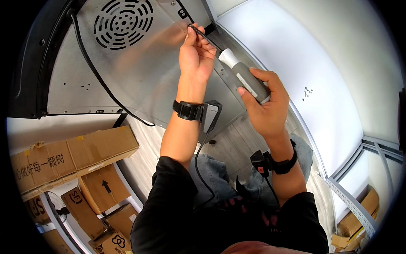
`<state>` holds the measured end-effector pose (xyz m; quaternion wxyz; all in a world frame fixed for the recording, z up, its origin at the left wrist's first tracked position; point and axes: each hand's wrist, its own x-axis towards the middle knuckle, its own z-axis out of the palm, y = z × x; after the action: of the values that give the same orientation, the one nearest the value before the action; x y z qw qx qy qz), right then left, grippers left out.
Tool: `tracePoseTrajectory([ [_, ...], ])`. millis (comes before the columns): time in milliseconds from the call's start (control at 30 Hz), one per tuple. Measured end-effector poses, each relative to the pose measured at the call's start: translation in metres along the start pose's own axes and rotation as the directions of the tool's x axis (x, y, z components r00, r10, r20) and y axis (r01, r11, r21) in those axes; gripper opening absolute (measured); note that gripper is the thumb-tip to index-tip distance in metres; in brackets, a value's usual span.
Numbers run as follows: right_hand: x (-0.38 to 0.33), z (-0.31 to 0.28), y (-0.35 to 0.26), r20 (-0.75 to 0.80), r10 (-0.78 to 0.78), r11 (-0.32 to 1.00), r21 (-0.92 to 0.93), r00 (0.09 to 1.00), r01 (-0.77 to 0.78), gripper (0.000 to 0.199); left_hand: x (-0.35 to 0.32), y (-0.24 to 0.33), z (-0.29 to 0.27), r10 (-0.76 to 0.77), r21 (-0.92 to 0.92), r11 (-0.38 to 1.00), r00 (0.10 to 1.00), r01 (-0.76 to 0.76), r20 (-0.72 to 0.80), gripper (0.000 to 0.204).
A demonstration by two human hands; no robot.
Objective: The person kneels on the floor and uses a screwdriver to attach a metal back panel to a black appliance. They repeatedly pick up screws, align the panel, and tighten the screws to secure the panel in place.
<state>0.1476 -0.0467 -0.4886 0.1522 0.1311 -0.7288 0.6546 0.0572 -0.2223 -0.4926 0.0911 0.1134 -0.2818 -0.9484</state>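
Note:
My right hand (270,99) is wrapped round the grey and white handle of an electric screwdriver (247,78). Its long dark shaft (210,42) slants up and left to my left hand (197,55). There my thumb and forefinger pinch the shaft's tip, while the other fingers curl beside it. Whether a small screw sits in that pinch, I cannot tell. Just beyond the fingertips is the edge of a big grey metal panel (144,84), with small holes and fittings along it. The panel carries a round pattern of vent slots (124,23).
A black cable (91,70) hangs across the panel. Several small dark screws (307,93) lie on the white surface (270,46) to the right. Cardboard boxes (103,188) fill the lower left. A grey metal frame (351,203) stands lower right. Wired devices (211,116) are strapped to both wrists.

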Motion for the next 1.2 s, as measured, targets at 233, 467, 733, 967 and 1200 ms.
tracePoseTrajectory([
  [233,0.001,0.0,-0.005,-0.014,0.057,0.998,-0.032,0.998,-0.057,0.034,-0.001,0.004,0.0,-0.029,0.03,0.999,1.0,0.029,-0.002,0.016],
  [467,0.001,0.006,-0.014,-0.066,0.061,0.996,-0.055,0.996,-0.065,0.034,-0.006,0.006,-0.002,-0.072,0.053,0.996,0.997,0.07,0.032,0.019],
  [733,0.001,0.009,-0.024,-0.117,0.088,0.992,-0.075,0.989,-0.097,0.03,-0.02,0.011,0.008,-0.124,0.183,0.979,0.98,0.094,0.156,0.023],
  [967,0.001,0.009,-0.033,-0.098,-0.13,0.969,-0.222,0.987,0.105,0.041,-0.01,0.009,-0.007,-0.037,0.254,0.967,0.994,0.008,0.107,0.023],
  [1200,-0.007,0.004,-0.018,-0.098,-0.169,0.958,-0.248,0.981,0.141,0.038,-0.015,0.008,-0.002,-0.114,0.227,0.971,0.983,0.079,0.147,0.022],
])
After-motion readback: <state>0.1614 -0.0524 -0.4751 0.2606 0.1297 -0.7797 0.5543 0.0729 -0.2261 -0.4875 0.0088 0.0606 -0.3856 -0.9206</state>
